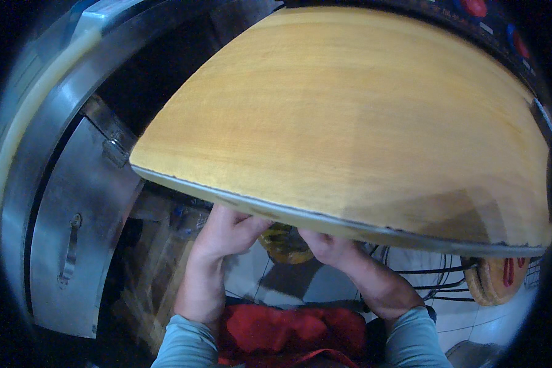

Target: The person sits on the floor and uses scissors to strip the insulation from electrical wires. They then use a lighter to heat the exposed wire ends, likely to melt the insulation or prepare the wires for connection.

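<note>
A wide wood-patterned tabletop (325, 122) with a pale edge strip fills most of the view. Beneath its near edge reach both my hands. My left hand (230, 230) is bent inward at the wrist, with its fingers hidden under the top. Close by on the right, my right hand (325, 244) also goes under the edge, its fingers out of sight. Between and below them shows part of a yellowish-green rounded thing (285, 245), too covered to name. What either hand holds, if anything, is hidden.
At the left stands a metal cabinet with a handled door (82, 239). Wooden planks or boards (159, 276) lie low beside it. Black metal bars (432, 285) and a round brown seat-like pad (494, 282) are at the right. A dark panel with red knobs (472, 7) borders the far edge.
</note>
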Demonstrator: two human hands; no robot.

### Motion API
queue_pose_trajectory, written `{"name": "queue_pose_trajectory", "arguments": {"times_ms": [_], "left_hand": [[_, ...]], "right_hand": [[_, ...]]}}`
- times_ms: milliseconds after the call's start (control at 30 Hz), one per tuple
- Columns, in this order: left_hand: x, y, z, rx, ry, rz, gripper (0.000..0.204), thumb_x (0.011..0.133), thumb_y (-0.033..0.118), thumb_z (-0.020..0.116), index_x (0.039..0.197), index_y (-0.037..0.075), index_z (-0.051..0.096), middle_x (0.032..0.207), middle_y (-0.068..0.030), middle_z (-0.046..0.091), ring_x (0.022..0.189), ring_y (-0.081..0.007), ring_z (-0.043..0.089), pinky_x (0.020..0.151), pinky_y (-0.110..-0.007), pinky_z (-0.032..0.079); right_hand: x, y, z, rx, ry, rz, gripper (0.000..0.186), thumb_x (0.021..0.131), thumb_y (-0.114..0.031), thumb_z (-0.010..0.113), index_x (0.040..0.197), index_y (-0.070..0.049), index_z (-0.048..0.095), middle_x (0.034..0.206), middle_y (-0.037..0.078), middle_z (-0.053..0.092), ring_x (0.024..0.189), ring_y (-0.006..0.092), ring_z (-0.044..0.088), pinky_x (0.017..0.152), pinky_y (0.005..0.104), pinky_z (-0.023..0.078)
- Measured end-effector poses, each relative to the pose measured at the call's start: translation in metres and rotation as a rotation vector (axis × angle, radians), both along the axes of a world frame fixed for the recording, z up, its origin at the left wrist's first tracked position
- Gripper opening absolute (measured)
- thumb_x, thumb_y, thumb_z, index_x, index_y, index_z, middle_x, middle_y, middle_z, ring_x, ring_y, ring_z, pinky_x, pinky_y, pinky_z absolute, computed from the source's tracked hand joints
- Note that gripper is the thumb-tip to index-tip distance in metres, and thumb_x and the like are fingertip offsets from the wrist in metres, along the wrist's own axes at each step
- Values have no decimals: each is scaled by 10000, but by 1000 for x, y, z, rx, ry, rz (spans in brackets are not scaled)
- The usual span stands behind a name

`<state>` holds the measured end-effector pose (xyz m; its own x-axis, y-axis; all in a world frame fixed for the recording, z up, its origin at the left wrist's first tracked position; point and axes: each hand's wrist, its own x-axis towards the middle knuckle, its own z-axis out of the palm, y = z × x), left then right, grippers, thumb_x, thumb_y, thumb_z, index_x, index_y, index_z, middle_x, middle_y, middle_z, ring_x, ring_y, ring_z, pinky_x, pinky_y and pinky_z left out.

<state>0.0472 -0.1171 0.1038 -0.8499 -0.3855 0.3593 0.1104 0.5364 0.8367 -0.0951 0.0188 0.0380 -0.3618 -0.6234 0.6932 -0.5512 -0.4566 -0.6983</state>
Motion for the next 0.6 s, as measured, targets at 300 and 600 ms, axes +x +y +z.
{"name": "queue_pose_trajectory", "arguments": {"times_ms": [300, 600], "left_hand": [[-1, -4, -3, 32, -7, 2, 330, 804, 10, 697, 1117, -19, 597, 1064, -94, 650, 1017, -193, 596, 848, -331, 490], [6, -3, -3, 153, -59, 3, 350, 809, -16, 676, 1141, -41, 569, 1072, -105, 638, 1016, -180, 594, 826, -304, 499]], "right_hand": [[-5, -3, -26, 57, -39, 12, 294, 854, -94, 650, 1143, -58, 605, 1103, 86, 619, 1006, 220, 589, 854, 370, 477], [2, -9, -35, 30, 52, -75, 302, 843, -85, 657, 1140, -50, 615, 1136, 96, 616, 1044, 236, 581, 892, 380, 460]]}}
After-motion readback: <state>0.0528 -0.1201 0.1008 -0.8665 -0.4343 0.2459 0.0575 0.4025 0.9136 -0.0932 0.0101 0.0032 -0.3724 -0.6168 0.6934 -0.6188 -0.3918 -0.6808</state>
